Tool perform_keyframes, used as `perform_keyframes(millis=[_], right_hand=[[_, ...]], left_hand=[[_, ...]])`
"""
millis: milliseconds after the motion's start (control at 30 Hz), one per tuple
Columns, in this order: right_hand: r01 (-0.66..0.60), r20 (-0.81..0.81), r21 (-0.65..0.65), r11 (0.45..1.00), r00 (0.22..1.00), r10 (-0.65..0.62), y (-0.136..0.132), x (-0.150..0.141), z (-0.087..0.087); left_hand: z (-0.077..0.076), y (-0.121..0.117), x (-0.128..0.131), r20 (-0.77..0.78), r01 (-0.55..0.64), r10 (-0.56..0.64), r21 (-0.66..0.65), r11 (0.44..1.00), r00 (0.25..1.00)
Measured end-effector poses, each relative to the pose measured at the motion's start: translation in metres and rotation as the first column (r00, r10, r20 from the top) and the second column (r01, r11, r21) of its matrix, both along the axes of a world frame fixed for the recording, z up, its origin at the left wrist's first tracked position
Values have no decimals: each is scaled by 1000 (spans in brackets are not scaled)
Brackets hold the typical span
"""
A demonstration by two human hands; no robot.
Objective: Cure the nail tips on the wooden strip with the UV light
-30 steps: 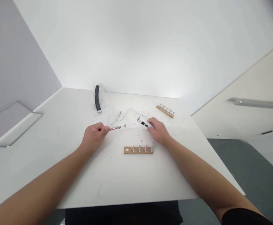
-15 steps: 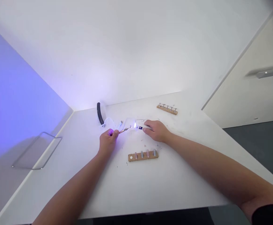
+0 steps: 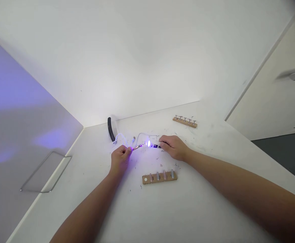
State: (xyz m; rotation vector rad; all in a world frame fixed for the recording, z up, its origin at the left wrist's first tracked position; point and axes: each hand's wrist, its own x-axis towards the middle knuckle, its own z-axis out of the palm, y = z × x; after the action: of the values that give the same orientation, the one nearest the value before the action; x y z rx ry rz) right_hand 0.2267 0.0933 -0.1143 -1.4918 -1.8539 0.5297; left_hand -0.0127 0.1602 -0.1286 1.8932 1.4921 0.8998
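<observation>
My left hand (image 3: 119, 160) is closed around a thin metallic tool (image 3: 137, 147), its tip pointing right. A small piece at the tip, perhaps a nail tip, is too bright and tiny to make out. My right hand (image 3: 174, 147) grips a small light-bodied lamp (image 3: 155, 146) with a dark panel. Its violet-white light shines at the end facing the tool, a short gap away. Nearer me lies a wooden nail stand (image 3: 159, 180) bearing several shiny grey and pink false nails, with one bare white round spot at its left end.
A second wooden stand (image 3: 185, 123) with several metal posts lies at the back right. A black curved object (image 3: 110, 130) and a white cable (image 3: 122, 135) with a plug are behind my left hand. A bent wire frame (image 3: 48, 191) leans at the left wall. Dark specks dot the table.
The violet glow on the left wall has grown weaker and patchy. The lamp's lit end now sits close to the tool's tip. The whole view has shifted slightly; both grips stay the same.
</observation>
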Motion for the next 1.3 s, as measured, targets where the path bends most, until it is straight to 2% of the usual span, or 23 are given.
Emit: perform_keyframes(millis=[233,600,767,933,1167,1300], right_hand=[[4,-15,-16,1000,1000,-5,-2,-1,2],[-4,-5,26,1000,1000,4,-2,1,0],[1,-32,15,1000,999,-1,-3,0,3],[23,-48,14,1000,999,-23,-3,0,-1],[40,-90,-6,999,995,-40,-2,1,-3],[28,-89,-29,999,996,-31,-2,2,-2]], left_hand=[[-3,1,-4,1,31,-31,-11,999,1000],[0,-1,-3,-5,81,-81,-12,997,997],[-1,-2,-3,-16,70,-70,-35,997,997],[-4,0,-7,61,58,-54,-59,997,997],[-5,2,-9,138,102,-87,-106,989,987],[-5,3,-10,250,114,-74,-148,982,965]])
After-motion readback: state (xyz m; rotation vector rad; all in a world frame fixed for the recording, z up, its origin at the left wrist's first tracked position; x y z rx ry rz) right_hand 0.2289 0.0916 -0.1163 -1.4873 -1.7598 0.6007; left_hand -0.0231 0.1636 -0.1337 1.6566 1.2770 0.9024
